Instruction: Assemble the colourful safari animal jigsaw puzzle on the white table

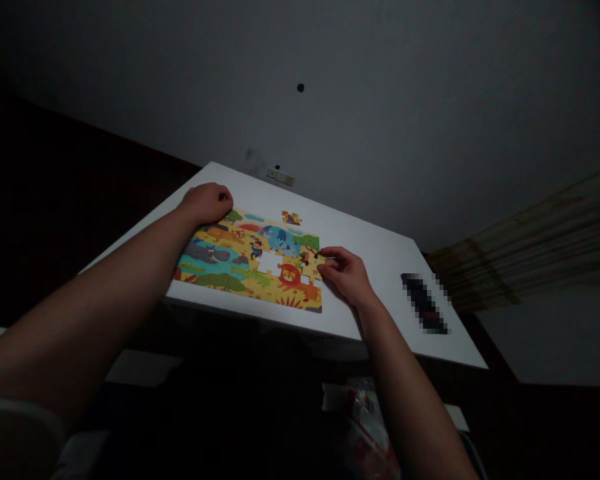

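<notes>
A jigsaw puzzle [215, 280] with bright animal pictures lies mostly assembled on the white table. White shows through a gap left of the lion, and a smaller gap is at the right side. My left hand [207, 203] rests at the puzzle's upper left corner with its fingers curled in; nothing shows in them. At the right edge, my right hand [347, 272] has thumb and forefinger closed on a yellow puzzle piece [310, 269], which lies at its place above the lion. A loose puzzle piece [292, 218] lies on the table just beyond the puzzle's far edge.
The white table [380, 267] stands near a grey wall with a socket strip [281, 177]. A dark pixelated object [425, 305] lies on its right part. Below the near edge is a clear plastic bag [367, 420]. A curtain [520, 247] hangs at the right.
</notes>
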`<state>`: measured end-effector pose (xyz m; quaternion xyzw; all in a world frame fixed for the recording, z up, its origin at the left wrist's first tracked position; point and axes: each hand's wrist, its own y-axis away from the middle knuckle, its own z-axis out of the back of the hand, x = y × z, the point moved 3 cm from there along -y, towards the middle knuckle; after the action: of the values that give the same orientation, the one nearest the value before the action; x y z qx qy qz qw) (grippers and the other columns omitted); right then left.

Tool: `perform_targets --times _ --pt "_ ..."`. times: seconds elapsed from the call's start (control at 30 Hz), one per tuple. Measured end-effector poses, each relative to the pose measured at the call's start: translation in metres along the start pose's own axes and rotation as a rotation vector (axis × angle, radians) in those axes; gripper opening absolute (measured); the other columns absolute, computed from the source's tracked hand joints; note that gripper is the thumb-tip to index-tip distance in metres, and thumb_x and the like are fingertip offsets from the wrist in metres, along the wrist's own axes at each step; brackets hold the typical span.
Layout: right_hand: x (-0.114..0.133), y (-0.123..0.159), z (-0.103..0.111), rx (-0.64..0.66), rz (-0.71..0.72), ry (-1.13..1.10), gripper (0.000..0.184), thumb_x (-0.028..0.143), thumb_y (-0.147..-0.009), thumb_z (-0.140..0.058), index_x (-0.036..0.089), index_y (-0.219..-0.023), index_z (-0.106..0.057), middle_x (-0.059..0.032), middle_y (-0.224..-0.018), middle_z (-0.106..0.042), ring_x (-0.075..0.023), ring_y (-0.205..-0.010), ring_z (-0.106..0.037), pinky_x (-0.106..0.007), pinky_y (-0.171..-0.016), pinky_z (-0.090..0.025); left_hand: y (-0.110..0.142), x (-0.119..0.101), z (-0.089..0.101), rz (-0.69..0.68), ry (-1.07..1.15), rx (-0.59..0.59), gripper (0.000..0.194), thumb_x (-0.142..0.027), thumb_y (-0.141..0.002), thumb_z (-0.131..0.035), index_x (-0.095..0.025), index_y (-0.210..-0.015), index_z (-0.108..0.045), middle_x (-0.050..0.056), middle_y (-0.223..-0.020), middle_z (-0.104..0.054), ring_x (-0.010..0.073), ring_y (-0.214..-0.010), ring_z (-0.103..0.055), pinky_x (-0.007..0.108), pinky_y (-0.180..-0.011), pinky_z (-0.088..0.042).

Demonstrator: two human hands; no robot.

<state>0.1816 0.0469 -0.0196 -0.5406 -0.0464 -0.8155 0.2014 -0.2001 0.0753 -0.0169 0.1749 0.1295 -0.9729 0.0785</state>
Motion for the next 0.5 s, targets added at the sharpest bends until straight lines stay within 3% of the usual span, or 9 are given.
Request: perform_targets --times 0.2,0.33,0.5 --pt "-0.001 0.000 0.008 -0.091 0.013 -0.021 0.047 0.032 -0.068 -0.067 0.025 -0.114 -0.056 -0.0056 -0.104 -0.061 -0.0156 -0.073 -0.060 -0.034 -0.067 -0.054 0.000 0.000 0.000 0.007 0.007 0.004 0.034 -0.040 -0.075 -0.053 -0.022 -0.097 -0.073 0.010 -0.100 -0.070 0.0277 -0.089 -0.063 0.034 -0.074 -0.045" --pt "-0.001 0.001 0.013 -0.085 0.053 -0.121 0.046 0.029 -0.070 -0.066 0.028 -0.115 -0.055 -0.0022 -0.096 -0.062 -0.0157 -0.076 -0.061 -0.034 -0.069 -0.054 -0.001 0.001 -0.001 0.015 0.030 0.002 0.035 -0.040 -0.074 -0.054 -0.022 -0.098 -0.073 0.010 -0.100 -0.070 0.0275 -0.091 -0.062 0.034 -0.077 -0.045" --pt "0.003 0.003 0.005 0.067 0.037 -0.127 0.034 0.031 -0.071 -0.070 0.025 -0.103 -0.062 -0.0047 -0.093 -0.067 -0.0191 -0.080 -0.062 -0.037 -0.072 -0.053 -0.001 0.001 -0.001 0.017 0.052 -0.003 0.035 -0.041 -0.075 -0.055 -0.021 -0.097 -0.073 0.011 -0.100 -0.070 0.0275 -0.090 -0.062 0.035 -0.076 -0.045"
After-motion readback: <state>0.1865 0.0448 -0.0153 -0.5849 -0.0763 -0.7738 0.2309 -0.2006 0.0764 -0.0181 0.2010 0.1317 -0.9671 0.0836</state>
